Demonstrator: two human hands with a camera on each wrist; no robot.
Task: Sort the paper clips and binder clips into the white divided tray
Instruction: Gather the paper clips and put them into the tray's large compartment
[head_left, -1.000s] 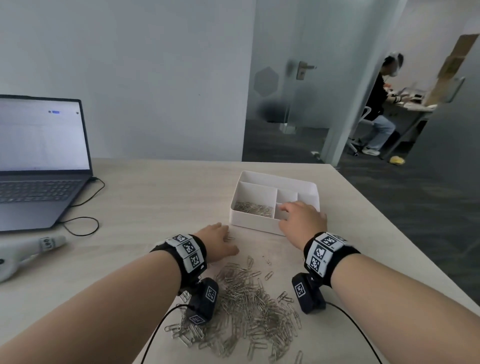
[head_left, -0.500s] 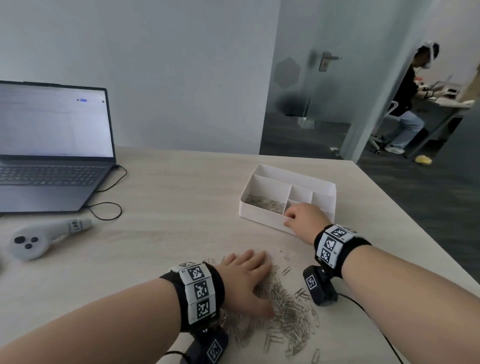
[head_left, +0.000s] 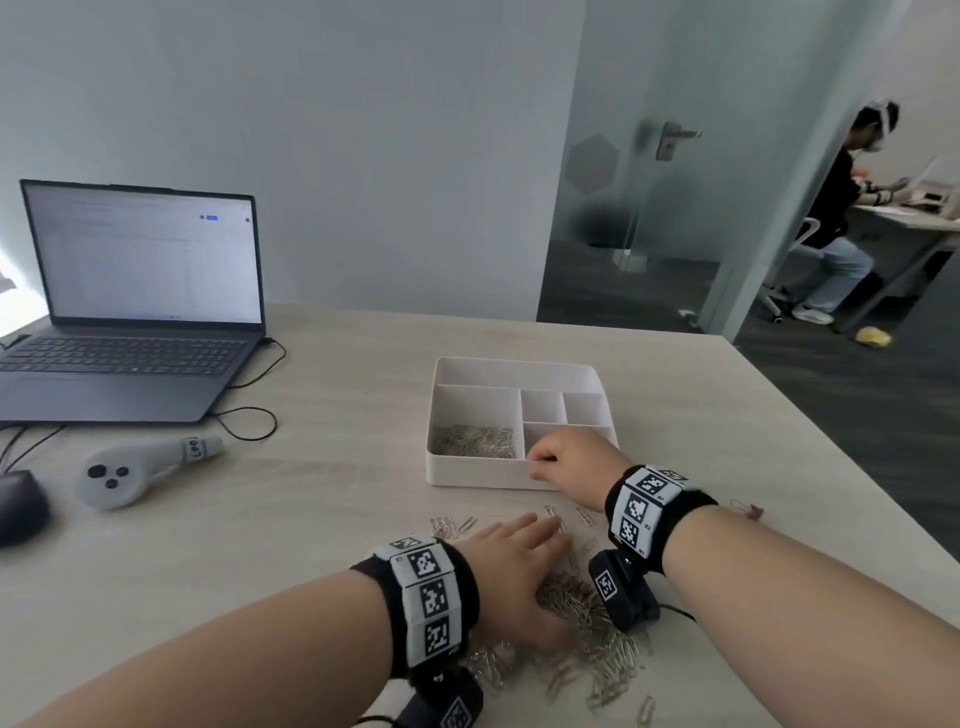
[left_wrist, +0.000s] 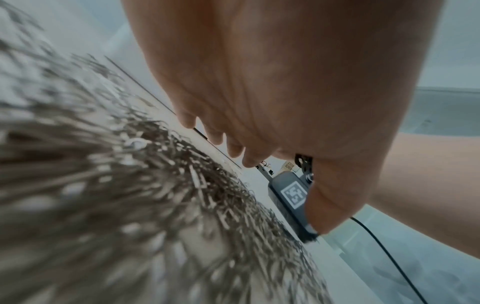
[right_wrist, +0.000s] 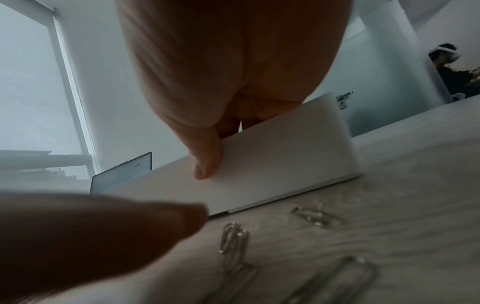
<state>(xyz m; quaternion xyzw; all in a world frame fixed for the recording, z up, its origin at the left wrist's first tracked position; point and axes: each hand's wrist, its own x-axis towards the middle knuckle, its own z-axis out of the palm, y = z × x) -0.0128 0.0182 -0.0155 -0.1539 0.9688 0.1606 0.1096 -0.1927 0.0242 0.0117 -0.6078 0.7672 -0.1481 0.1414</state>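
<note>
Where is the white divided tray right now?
In the head view the white divided tray sits on the table just right of centre, beyond the loose paper clip pile; the right hand grips its near wall.

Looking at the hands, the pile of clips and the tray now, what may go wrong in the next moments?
1. The left hand lies flat on the paper clip pile; a sweep may push clips toward the table's near edge.
2. The right hand grips the near wall of the white divided tray; a pull might tip it and spill the clips already in the left compartment.
3. The pink clip near the right table edge may be overlooked.
</note>
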